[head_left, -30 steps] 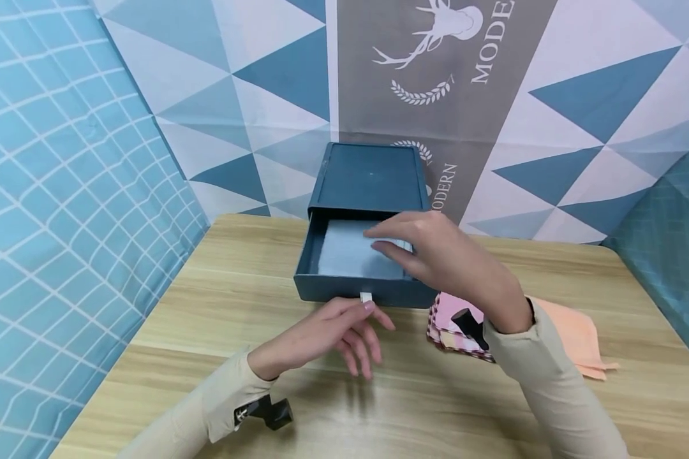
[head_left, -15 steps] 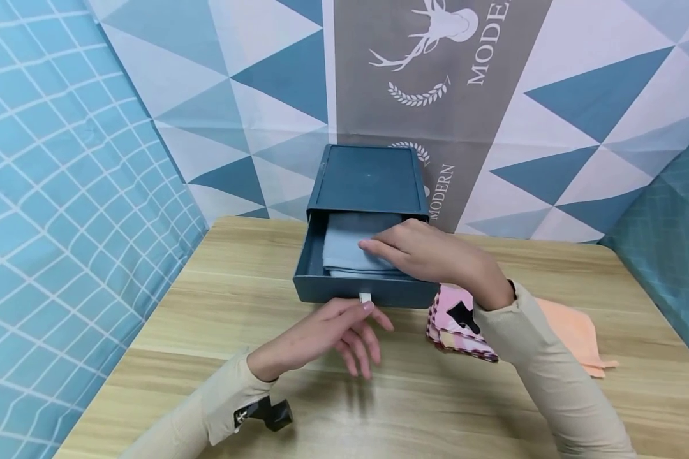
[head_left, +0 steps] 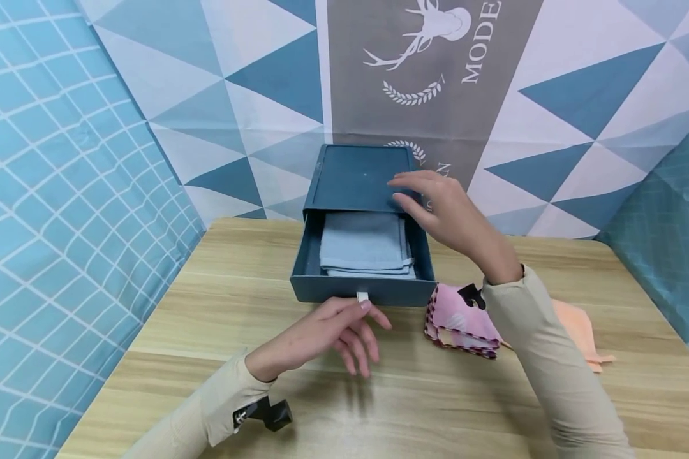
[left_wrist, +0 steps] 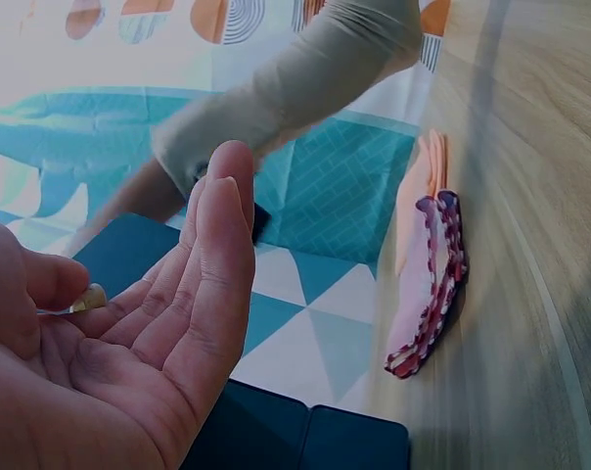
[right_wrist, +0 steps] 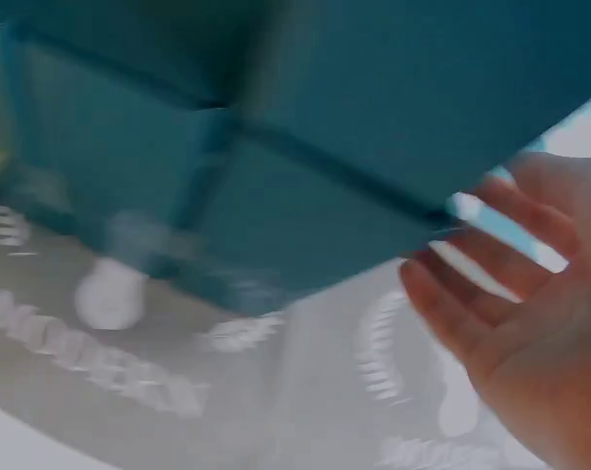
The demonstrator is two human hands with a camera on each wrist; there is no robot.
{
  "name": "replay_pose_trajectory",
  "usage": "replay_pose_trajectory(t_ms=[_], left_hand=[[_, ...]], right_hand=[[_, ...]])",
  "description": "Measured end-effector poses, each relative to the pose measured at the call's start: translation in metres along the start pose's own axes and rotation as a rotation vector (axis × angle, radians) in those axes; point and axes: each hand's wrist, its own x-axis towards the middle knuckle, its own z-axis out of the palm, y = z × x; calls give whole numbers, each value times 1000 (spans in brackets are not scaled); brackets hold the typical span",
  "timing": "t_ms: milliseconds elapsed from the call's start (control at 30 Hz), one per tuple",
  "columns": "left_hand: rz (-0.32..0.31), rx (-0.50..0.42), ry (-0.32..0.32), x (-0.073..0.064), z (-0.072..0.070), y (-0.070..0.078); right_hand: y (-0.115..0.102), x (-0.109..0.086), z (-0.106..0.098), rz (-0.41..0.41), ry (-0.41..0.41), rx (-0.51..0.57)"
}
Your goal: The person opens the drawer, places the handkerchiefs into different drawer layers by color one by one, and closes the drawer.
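Folded light-blue cloths (head_left: 364, 242) lie stacked inside the drawer (head_left: 327, 290), their back part under the top edge of the dark-blue box (head_left: 353, 175) that holds the drawer. Layered edges show along the front and right side of the stack, and a strip of bare drawer floor shows to its left. The drawer stands partly open toward the person, and a small white tab (head_left: 362, 296) sits at the middle of its front.

The left hand (head_left: 333, 326) pinches this tab between thumb and forefinger, while its other fingers extend loosely below the drawer front. The left wrist view shows the tab's pale end at the thumb tip.

The right hand (head_left: 450, 207) holds nothing; its fingers are gently bent, with the thumb apart from them. It hangs by the right side of the box, overlapping the top's edge in the head view; whether it touches the box, I cannot tell.

Just beside the drawer's right front corner lies a stack of pink cloths (head_left: 462, 319) with dark scalloped edges. Farther right, partly behind the right sleeve (head_left: 542, 344), is an orange cloth (head_left: 577, 328). Everything rests on a wood-grain table (head_left: 178, 319), before a patterned backdrop (head_left: 264, 83) of triangles and a white deer head.
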Motion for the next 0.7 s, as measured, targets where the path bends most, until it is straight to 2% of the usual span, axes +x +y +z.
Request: replay_pose_trajectory(t_ms=[67, 200, 333, 500, 600, 700], left_hand=[[2, 0, 2, -1, -1, -1], [10, 7, 1, -1, -2, -1], [7, 9, 5, 0, -1, 0], [1, 10, 7, 0, 0, 1], [4, 14, 5, -1, 0, 1], [3, 20, 10, -1, 0, 2]], right_hand=[[12, -4, 7, 30, 13, 25], [29, -14, 18, 65, 104, 128], [38, -22, 22, 101, 158, 303], [31, -29, 24, 131, 177, 553], [22, -31, 24, 134, 224, 618], [17, -31, 25, 131, 269, 622]])
